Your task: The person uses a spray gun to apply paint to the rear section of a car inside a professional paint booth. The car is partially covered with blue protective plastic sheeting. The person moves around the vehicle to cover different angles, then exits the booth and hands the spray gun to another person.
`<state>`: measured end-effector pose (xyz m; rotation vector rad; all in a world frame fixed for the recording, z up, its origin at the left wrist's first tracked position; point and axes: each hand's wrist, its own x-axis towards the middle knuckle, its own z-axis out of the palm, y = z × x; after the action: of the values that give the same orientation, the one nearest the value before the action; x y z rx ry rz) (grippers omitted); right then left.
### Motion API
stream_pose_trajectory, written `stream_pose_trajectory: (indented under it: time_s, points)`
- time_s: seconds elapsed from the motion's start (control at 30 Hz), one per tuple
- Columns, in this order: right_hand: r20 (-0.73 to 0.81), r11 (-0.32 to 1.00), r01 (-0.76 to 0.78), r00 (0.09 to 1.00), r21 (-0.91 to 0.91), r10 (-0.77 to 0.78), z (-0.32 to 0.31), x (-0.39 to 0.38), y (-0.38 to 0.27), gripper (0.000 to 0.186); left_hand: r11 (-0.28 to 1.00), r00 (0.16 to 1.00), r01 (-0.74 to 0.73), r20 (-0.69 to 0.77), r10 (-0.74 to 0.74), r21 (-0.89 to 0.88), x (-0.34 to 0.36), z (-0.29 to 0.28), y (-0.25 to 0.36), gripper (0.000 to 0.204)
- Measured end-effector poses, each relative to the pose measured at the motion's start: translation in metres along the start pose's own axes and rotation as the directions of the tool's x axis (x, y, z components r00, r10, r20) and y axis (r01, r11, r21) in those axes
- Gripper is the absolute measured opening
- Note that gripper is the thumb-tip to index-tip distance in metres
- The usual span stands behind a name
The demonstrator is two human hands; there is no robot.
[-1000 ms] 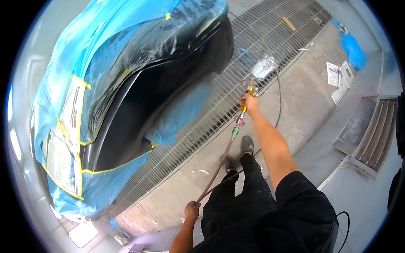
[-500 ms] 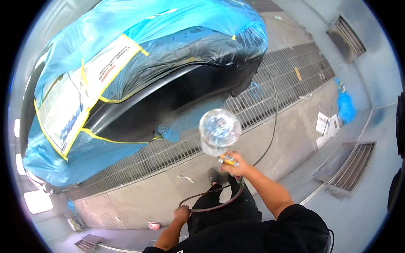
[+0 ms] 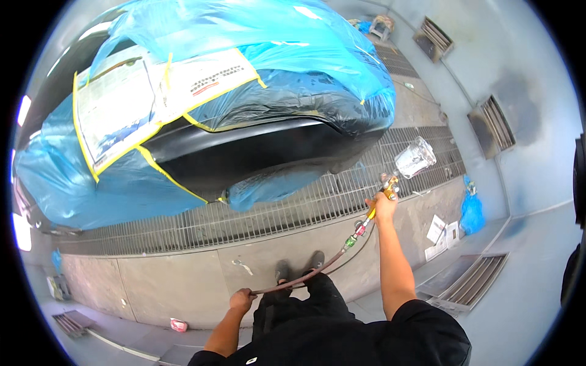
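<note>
My right hand is closed on a gold spray gun, which is topped by a tilted, silvery-looking cup. A reddish-brown hose runs from the gun's fittings down to my left hand, closed around it. In front of me is a car, with a black panel showing between blue plastic sheeting, yellow tape and printed paper. The cup is off to the right of the panel, apart from it.
A floor grating runs beside the car, by my feet. Vents are set in the grey walls at right. A blue bag, loose papers and a pink item lie near the walls. A thin dark hose trails behind the gun.
The view has swung round. My right hand has moved rightward with the gun, whose cup has swung from over my feet to the panel's right. My left hand still holds the hose.
</note>
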<state>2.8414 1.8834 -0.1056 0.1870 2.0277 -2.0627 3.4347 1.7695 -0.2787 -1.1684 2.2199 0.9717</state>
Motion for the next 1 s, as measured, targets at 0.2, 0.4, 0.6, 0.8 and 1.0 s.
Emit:
stream_pose_trajectory:
  time_s: [0.2, 0.4, 0.6, 0.8, 1.0]
  points:
    - [0.295, 0.996, 0.046, 0.955, -0.072, -0.022, 0.078, -0.048, -0.048, 0.025, 0.997, 0.998, -0.059, -0.032, 0.058, -0.047, -0.006, -0.006, 0.0, 0.034]
    - [0.795, 0.991, -0.025, 0.595, -0.132, 0.121, 0.162, -0.116, -0.089, 0.03, 0.978, 0.971, -0.209, -0.12, 0.208, 0.006, -0.019, -0.006, 0.012, 0.031]
    - [0.851, 0.969, -0.246, 0.51, 0.004, 0.126, 0.166, -0.069, -0.099, 0.034, 0.954, 0.945, -0.295, -0.157, 0.286, -0.042, -0.021, -0.014, 0.046, 0.031]
    - [0.451, 0.966, -0.244, 0.873, 0.081, 0.183, 0.058, 0.074, -0.083, 0.03, 0.971, 0.96, -0.235, -0.163, 0.228, -0.03, -0.001, -0.019, 0.103, 0.025]
    - [0.123, 0.951, -0.155, 0.984, 0.267, 0.126, -0.144, 0.17, -0.069, 0.041, 0.951, 0.951, -0.3, -0.051, 0.304, 0.072, 0.035, -0.026, 0.215, 0.024]
